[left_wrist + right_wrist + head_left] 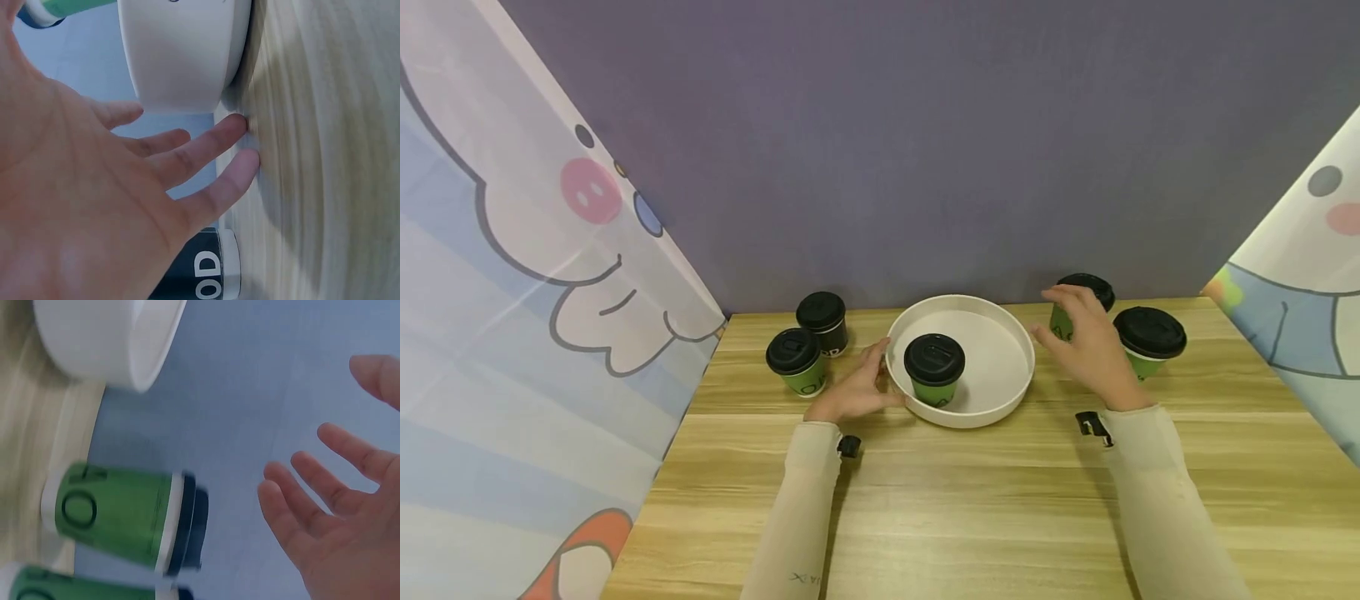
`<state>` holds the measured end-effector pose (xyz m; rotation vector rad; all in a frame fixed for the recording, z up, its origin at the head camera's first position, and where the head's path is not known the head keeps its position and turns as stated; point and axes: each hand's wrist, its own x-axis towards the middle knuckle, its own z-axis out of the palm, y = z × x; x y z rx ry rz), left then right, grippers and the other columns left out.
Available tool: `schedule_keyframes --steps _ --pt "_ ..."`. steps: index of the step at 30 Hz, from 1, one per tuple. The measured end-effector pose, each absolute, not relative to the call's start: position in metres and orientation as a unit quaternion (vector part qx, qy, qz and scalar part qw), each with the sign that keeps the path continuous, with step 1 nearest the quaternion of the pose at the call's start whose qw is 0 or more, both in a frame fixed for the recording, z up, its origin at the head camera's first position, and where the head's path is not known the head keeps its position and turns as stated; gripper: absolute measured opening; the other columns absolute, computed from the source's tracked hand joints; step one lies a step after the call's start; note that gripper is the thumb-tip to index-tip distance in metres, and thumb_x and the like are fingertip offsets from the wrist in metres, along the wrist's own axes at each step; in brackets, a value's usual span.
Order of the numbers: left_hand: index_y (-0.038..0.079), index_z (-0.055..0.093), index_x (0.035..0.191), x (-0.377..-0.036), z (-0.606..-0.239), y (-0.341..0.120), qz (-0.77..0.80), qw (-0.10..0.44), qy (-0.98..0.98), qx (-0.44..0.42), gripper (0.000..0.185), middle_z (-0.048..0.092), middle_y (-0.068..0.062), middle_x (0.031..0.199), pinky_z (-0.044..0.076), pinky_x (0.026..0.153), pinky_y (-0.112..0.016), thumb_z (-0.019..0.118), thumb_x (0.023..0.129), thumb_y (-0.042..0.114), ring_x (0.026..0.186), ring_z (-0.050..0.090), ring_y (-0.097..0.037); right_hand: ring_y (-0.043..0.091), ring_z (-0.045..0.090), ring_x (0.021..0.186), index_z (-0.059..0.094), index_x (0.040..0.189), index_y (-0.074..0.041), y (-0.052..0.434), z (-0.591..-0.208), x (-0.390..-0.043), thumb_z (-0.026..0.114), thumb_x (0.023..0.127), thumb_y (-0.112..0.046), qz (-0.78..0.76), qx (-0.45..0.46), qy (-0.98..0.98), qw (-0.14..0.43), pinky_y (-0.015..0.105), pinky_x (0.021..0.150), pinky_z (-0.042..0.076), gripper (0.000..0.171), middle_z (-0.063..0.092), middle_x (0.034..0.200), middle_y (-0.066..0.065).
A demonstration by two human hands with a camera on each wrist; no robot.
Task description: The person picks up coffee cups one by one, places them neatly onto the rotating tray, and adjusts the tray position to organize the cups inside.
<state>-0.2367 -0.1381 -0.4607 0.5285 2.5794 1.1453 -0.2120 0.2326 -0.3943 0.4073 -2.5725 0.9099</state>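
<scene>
The left hand [856,390] is resting with loose fingers against the near-left rim of the white tray [1000,392] on the tabletop [925,500]. The right hand [1086,346] is hovering spread, gripping nothing, right of the tray by a green cup [1063,321]. That cup probably handles light and crushable; take its sleeve. Its lower half is hidden.

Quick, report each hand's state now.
Left hand: open, fingers straight, beside the white tray, holding nothing.
Right hand: open, fingers spread, in front of a green cup, gripping nothing.
</scene>
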Motion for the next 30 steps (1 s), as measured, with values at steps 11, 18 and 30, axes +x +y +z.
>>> schedule_keyframes --steps 11,18,30 --pt "0.019 -0.004 0.166 -0.232 -0.460 -0.128 0.349 0.133 0.914 0.157 0.142 0.007 -0.011 0.173 0.027 0.124 -0.056 0.088 0.068 0.064 0.159 0.013 -0.033 0.059 0.034 0.130 0.057 0.138 0.006 0.278 -0.396 -0.213 0.066 0.098 -0.019 0.340 0.060 -0.901 0.263 0.074 0.100 0.028 0.048 0.044 0.145 0.035" --pt "0.013 -0.002 0.166 -0.232 -0.462 -0.125 0.344 0.112 0.918 0.164 0.139 0.015 -0.015 0.170 0.027 0.124 -0.054 0.088 0.070 0.060 0.159 0.015 -0.034 0.063 0.026 0.137 0.051 0.142 0.008 0.303 -0.401 -0.214 0.063 0.098 -0.021 0.328 0.000 -0.913 0.243 0.076 0.110 0.017 0.054 0.039 0.150 0.037" --pt "0.020 -0.008 0.166 -0.232 -0.463 -0.126 0.353 0.135 0.913 0.152 0.141 0.012 -0.016 0.172 0.023 0.125 -0.056 0.088 0.071 0.060 0.160 0.012 -0.033 0.065 0.016 0.138 0.033 0.156 0.006 0.320 -0.414 -0.214 0.065 0.099 -0.035 0.313 -0.031 -0.936 0.159 0.078 0.101 0.019 0.077 0.020 0.159 0.040"
